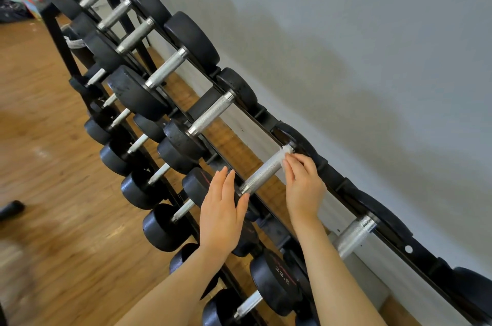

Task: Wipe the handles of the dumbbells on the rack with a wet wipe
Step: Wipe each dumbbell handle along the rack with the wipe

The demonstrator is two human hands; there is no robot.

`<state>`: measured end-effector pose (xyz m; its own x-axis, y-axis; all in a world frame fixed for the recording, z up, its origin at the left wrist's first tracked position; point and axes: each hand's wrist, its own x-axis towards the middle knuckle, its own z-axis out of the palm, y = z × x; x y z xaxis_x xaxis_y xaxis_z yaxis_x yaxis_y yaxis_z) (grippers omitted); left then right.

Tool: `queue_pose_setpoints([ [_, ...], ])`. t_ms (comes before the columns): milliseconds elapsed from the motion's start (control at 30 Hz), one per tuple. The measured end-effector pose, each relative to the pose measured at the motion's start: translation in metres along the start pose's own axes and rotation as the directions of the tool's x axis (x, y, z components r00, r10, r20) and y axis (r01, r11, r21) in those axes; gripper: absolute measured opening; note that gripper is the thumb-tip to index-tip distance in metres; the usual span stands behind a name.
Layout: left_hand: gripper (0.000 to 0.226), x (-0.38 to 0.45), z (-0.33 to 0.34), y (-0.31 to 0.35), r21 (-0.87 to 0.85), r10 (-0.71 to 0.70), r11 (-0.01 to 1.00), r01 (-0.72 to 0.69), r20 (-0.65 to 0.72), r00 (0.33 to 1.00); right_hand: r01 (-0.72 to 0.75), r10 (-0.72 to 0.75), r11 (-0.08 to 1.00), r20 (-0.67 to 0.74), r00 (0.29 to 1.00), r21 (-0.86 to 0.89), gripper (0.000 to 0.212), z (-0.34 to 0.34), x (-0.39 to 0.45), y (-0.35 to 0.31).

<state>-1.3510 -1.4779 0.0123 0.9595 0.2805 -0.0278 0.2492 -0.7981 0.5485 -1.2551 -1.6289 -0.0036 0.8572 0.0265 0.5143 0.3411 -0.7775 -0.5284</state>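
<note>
We are resting our left hand, fingers flat, on the near weight while our right hand is pinching the wet wipe at the handle's far end on the top rack, so next, prob., we are rubbing toward us.

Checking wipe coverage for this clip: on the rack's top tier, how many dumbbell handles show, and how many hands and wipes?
Top-tier dumbbell handles: 8
Hands: 2, the left hand and the right hand
Wet wipe: 1, pinched by the right hand at the far end of one handle
Total: 11
</note>
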Motion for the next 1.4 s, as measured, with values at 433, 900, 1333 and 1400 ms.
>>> queue_pose_setpoints([
  [433, 0.064, -0.001, -0.002, 0.002, -0.040, -0.007, 0.999, 0.007, 0.008, 1.000, 0.301, -0.276, 0.938, 0.156, 0.949, -0.171, 0.037, -0.007, 0.011, 0.007],
  [900, 0.056, -0.001, 0.002, 0.001, -0.042, 0.000, 0.999, 0.000, -0.010, 1.000, 0.348, -0.281, 0.926, 0.350, 0.894, -0.145, 0.044, -0.012, 0.020, 0.007],
  [1333, 0.055, -0.001, -0.001, -0.001, -0.032, 0.016, 0.999, -0.016, 0.009, 1.000, 0.447, -0.351, 0.890, 0.488, 0.799, -0.091, 0.054, -0.007, 0.021, 0.004],
  [1400, 0.055, 0.000, -0.002, -0.001, -0.023, 0.016, 1.000, -0.016, 0.020, 1.000, 0.388, -0.287, 0.912, 0.472, 0.834, -0.131, 0.051, -0.007, 0.025, 0.005],
])
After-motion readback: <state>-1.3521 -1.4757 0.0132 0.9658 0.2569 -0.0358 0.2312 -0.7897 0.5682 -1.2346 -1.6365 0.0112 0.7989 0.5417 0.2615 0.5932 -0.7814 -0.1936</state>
